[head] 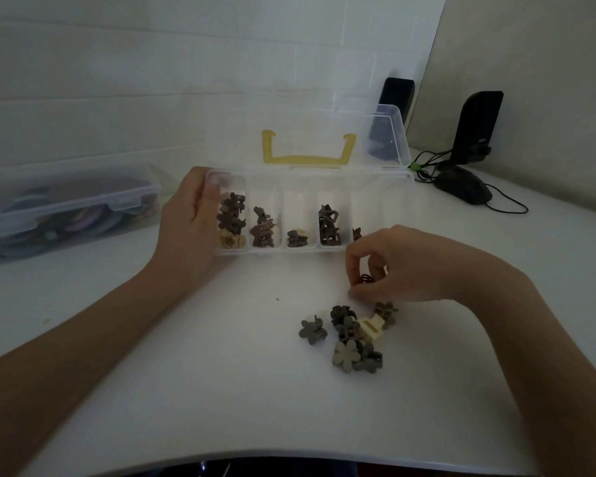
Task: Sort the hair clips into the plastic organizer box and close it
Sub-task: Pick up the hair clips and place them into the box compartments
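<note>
1. the clear plastic organizer box [382,204] sits open at the middle of the white bench [221,390], its lid [386,136] tilted up behind it with a yellow handle [307,156] showing through.
2. its row of compartments holds hair clips: dark flower clips [232,213] over pale ones in the leftmost, brown clips [262,228] in the next, a small dark and pale pair [297,238] in the third, a stack of dark clips [329,225] in the fourth, and one clip [357,233] only partly seen in the fifth.
3. the left hand [190,228] grips the box's left end, thumb on the rim.
4. the right hand [393,266] is in front of the box, fingers curled, pinching a small dark clip [366,279] that is mostly hidden.
5. a loose pile of clips [353,335], dark, grey and cream, lies on the bench just below the right hand.
6. a second closed clear container [66,211] at left holds blurred coloured items i cannot identify.
7. the box's right end fades into glare; two black speakers [477,125] and a mouse [465,187] stand at the far right.
</note>
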